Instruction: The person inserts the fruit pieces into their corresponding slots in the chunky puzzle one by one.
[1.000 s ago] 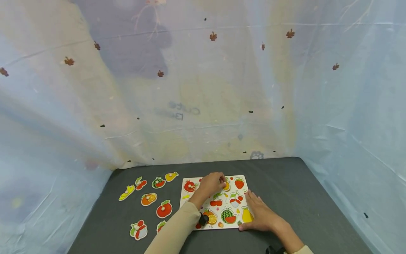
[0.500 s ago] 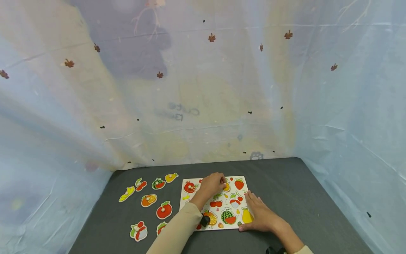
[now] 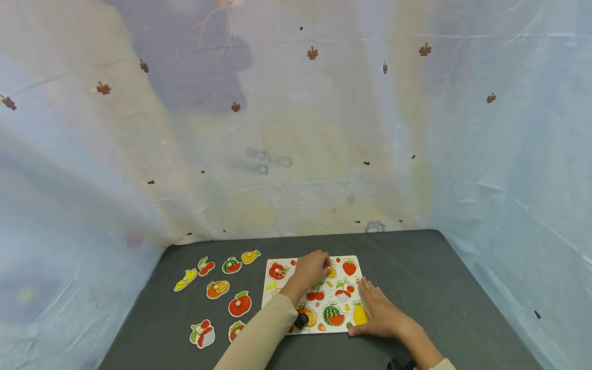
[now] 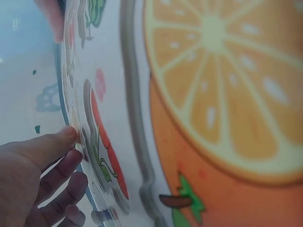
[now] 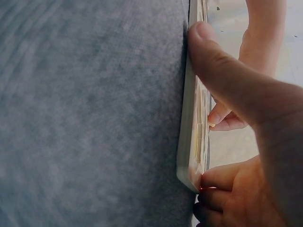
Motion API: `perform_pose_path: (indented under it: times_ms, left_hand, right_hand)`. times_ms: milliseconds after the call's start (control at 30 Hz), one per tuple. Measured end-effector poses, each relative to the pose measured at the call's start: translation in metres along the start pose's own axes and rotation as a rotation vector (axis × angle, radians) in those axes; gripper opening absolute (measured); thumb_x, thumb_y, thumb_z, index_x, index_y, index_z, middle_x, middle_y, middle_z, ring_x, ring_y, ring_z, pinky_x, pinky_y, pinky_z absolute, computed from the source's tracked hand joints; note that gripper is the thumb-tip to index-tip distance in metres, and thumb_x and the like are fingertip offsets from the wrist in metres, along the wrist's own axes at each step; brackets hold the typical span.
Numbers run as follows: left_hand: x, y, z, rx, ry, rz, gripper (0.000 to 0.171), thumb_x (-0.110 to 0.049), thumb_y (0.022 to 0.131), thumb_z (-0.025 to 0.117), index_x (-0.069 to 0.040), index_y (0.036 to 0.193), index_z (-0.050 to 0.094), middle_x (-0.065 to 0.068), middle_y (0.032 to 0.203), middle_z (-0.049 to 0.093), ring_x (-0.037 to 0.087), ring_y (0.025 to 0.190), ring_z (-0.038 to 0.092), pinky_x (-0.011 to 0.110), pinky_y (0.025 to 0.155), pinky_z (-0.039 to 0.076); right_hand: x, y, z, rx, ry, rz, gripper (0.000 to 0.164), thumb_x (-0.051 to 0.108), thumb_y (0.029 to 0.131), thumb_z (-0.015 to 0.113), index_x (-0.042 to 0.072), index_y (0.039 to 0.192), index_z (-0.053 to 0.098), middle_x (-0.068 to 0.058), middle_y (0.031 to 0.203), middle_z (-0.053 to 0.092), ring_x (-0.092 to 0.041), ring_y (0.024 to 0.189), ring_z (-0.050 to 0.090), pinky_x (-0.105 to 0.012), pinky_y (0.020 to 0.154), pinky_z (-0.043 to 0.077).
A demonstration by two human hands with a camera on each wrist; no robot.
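In the head view, a white fruit puzzle board (image 3: 339,328) lies on the dark table. My left hand (image 3: 311,270) reaches over its upper part and pinches a small knob, whose pale tip (image 5: 211,125) shows in the right wrist view. A yellow-orange fruit picture (image 3: 331,273) lies under those fingertips, partly hidden. My right hand (image 3: 384,311) rests against the board's lower right corner, thumb by the near edge and straight fingers along the right edge. The left wrist view shows a large orange picture (image 4: 213,118) close to the camera.
Loose knobbed fruit pieces lie left of the board, including a banana (image 3: 185,280), a watermelon (image 3: 231,265), a pear (image 3: 250,256), an orange (image 3: 217,289) and a red apple-like piece (image 3: 239,304). My left forearm (image 3: 259,336) partly covers a lower piece (image 3: 235,329). Pale curtains (image 3: 296,128) surround the table.
My left hand stays over the same fruit picture, with its fingertips shifting only slightly. My right hand and the loose pieces keep their places; the view sways a little.
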State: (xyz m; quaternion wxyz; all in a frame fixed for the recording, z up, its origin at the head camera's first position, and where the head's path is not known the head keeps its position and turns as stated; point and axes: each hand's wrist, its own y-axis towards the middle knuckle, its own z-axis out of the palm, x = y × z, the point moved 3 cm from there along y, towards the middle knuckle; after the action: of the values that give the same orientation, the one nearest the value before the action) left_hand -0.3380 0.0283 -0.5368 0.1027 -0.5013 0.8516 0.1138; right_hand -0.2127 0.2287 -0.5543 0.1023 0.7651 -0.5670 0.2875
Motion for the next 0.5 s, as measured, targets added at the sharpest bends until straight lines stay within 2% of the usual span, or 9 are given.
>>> perform_pose_path:
  times_ms: [500]
  left_hand:
    - [0.0011,-0.0015,0.0014,0.028,0.003,-0.043,0.011,-0.034,0.101,0.079,-0.025,0.106,0.073,-0.011,0.092,0.058,0.004,0.076,0.052,0.027,0.067,0.045]
  right_hand:
    - [0.0015,-0.0003,-0.0014,-0.001,0.001,0.014,0.139,0.061,0.072,0.095,-0.01,0.166,0.02,-0.031,0.174,0.014,-0.048,0.161,0.019,-0.063,0.128,0.015]
